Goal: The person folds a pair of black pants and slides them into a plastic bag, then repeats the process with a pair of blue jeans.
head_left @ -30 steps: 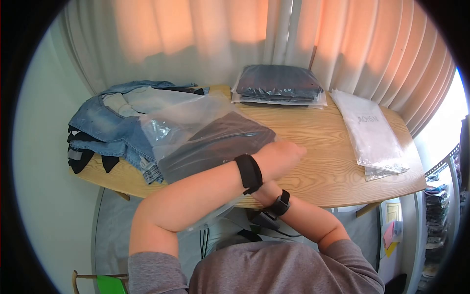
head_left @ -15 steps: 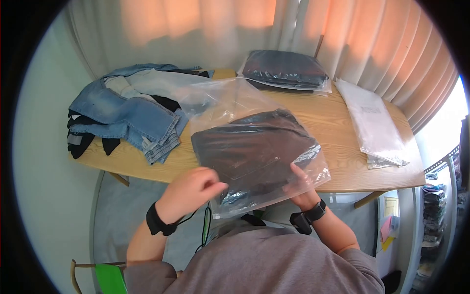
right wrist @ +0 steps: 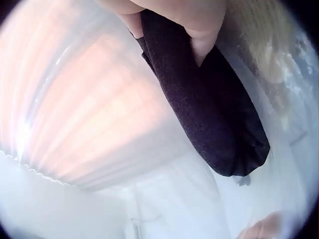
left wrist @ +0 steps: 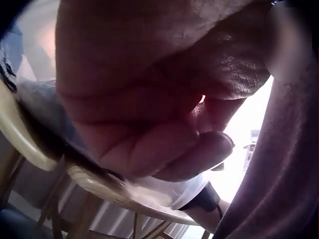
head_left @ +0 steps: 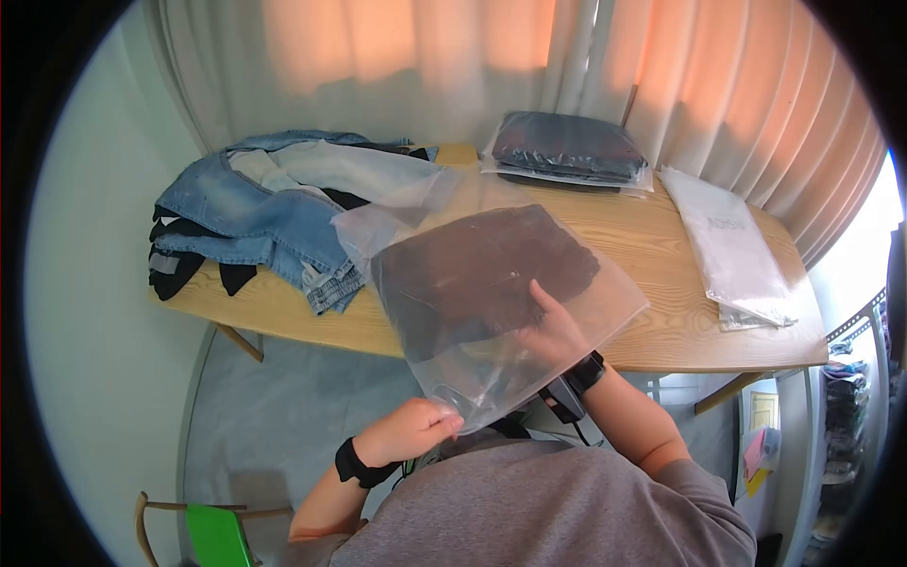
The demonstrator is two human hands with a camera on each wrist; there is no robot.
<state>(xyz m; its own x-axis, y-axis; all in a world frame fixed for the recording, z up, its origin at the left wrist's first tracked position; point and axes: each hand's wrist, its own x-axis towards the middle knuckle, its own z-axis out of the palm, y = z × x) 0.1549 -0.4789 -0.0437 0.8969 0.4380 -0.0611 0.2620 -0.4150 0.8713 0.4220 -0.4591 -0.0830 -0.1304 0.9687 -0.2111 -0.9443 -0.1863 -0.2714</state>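
Observation:
A dark folded garment [head_left: 472,274] lies inside a clear plastic bag [head_left: 614,302], held up over the table's front edge. My left hand [head_left: 408,433] pinches the bag's near corner; in the left wrist view the fingers of that hand [left wrist: 144,109] are curled with plastic beyond them. Behind the plastic, my right hand [head_left: 556,333] has its thumb on top of the garment. The right wrist view shows the fingers of that hand [right wrist: 184,17] gripping the dark cloth [right wrist: 209,109].
Jeans and dark clothes [head_left: 274,217] are heaped on the left of the wooden table [head_left: 661,331]. Bagged dark garments [head_left: 567,151] are stacked at the back. Flat plastic bags [head_left: 727,246] lie on the right. A green chair [head_left: 217,534] stands at lower left.
My left hand has moved right and down and taken hold of the bag's corner. My right hand has shifted slightly up and left, onto the garment. The bag has turned and its near end hangs lower.

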